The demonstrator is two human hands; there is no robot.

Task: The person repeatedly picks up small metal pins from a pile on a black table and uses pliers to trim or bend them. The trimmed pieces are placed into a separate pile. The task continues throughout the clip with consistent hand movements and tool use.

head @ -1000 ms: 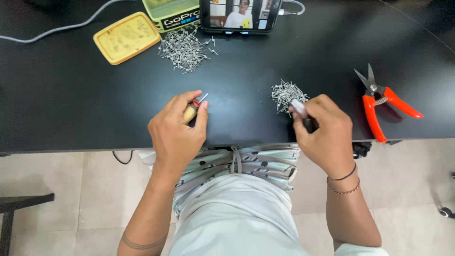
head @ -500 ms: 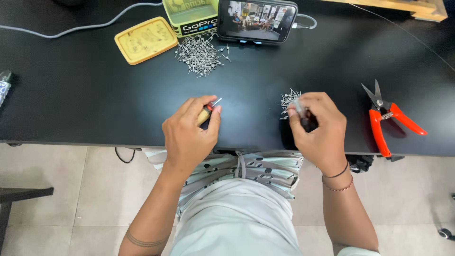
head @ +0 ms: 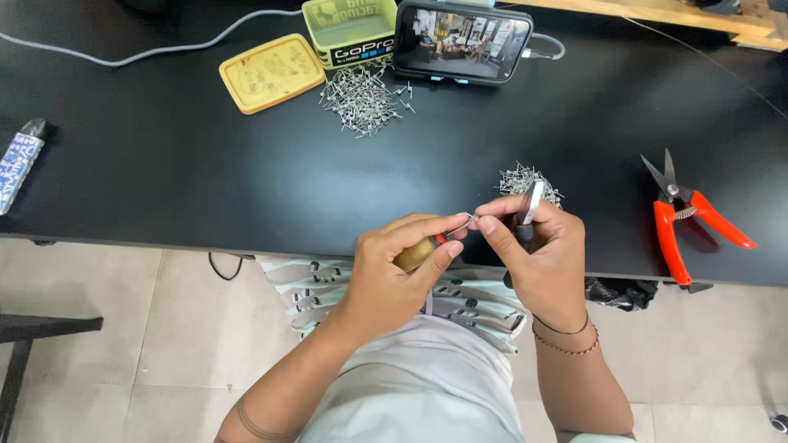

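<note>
On the far left of the black desk (head: 164, 164) lay a small blue-and-white printed tube (head: 20, 162). Further right, a yellow lid (head: 272, 72) lay flat and apart from its green tin (head: 349, 29), which stood open; whether anything lay in it could not be told. Just in front of the tin, a large pile of small metal pins (head: 361, 100) was spread on the desk, beside a propped phone (head: 464, 43). At the desk's near edge, the left hand (head: 398, 267) gripped a small brass-coloured tool (head: 417, 253). The right hand (head: 533, 246) pinched a thin metal piece (head: 532, 201) against the tool's tip. Behind it lay a smaller pin pile (head: 525, 179). Orange-handled snips (head: 685, 217) lay far right.
</note>
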